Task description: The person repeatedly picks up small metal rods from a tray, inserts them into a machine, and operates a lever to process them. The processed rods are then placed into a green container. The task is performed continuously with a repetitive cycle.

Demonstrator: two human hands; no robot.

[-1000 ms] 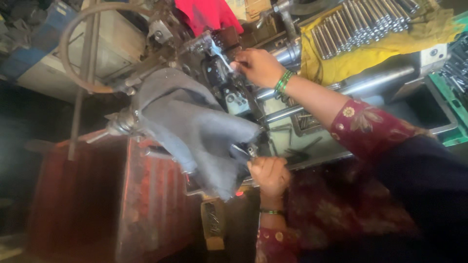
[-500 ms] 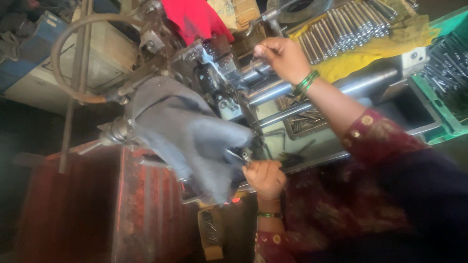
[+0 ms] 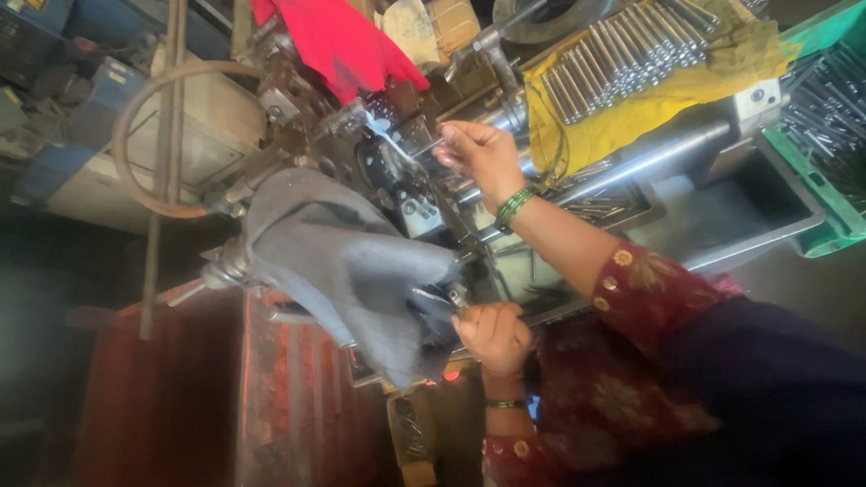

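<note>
Your right hand [image 3: 483,153] is raised at the head of the machine [image 3: 388,171], its fingers pinched nearly shut on a thin metal rod [image 3: 431,144] whose far end points into the machine's dark fittings, just below the red cloth [image 3: 338,41]. Your left hand [image 3: 494,335] sits low, beside the grey cloth [image 3: 347,261] draped over the machine, fingers curled closed around a small metal part [image 3: 456,298] at the cloth's edge; what that part is cannot be told. More rods [image 3: 631,50] lie in a row on the yellow cloth [image 3: 622,117] behind your right wrist, with a green crate [image 3: 816,194] to the far right.
</note>
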